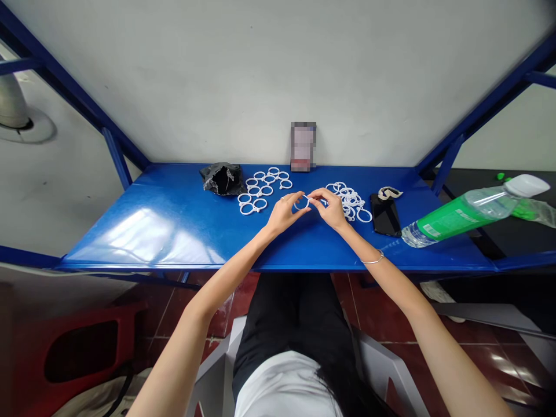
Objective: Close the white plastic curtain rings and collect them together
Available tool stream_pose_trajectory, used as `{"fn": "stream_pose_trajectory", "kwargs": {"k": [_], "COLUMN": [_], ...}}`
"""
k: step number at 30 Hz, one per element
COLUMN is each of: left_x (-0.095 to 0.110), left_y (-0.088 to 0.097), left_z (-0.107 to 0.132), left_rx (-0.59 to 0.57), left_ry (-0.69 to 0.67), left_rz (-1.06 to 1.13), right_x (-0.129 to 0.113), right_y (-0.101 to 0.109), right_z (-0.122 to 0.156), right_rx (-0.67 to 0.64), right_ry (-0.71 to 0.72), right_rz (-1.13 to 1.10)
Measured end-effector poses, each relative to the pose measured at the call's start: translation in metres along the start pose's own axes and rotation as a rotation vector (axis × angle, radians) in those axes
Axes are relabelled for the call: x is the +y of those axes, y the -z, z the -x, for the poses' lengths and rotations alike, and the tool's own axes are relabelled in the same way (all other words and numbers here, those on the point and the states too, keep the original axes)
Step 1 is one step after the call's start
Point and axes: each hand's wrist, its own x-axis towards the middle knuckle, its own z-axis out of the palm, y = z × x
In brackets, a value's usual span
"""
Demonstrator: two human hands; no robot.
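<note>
Over the middle of the blue table, my left hand grips a white plastic ring between thumb and fingers. My right hand pinches the same ring at its right side, near the top. To the left, several similar white rings lie spread flat, some with a small nub on the rim. A tangled heap of white rings sits just beyond and right of my right hand. The fingertips hide part of the held ring.
A crumpled black plastic bag lies open at the back left. A blurred-out upright panel leans on the wall. To the right are a black phone, a whitish clip-like item and a tall green-labelled bottle. Blue metal bars frame the table.
</note>
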Motion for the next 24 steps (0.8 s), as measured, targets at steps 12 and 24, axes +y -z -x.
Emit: {"fn": "stream_pose_trajectory", "kwargs": {"k": [12,24], "left_x": [-0.002,0.018], "left_y": [0.000,0.011], "left_z": [0.000,0.003], "left_rx": [0.011,0.065], "left_ry": [-0.047,-0.129], "left_rz": [-0.045,-0.212], "right_x": [0.000,0.002], "right_y": [0.000,0.001], "right_z": [0.000,0.000], "right_rx": [-0.017,0.010], "right_ry": [0.001,0.028], "right_rz": [-0.002,0.008]}}
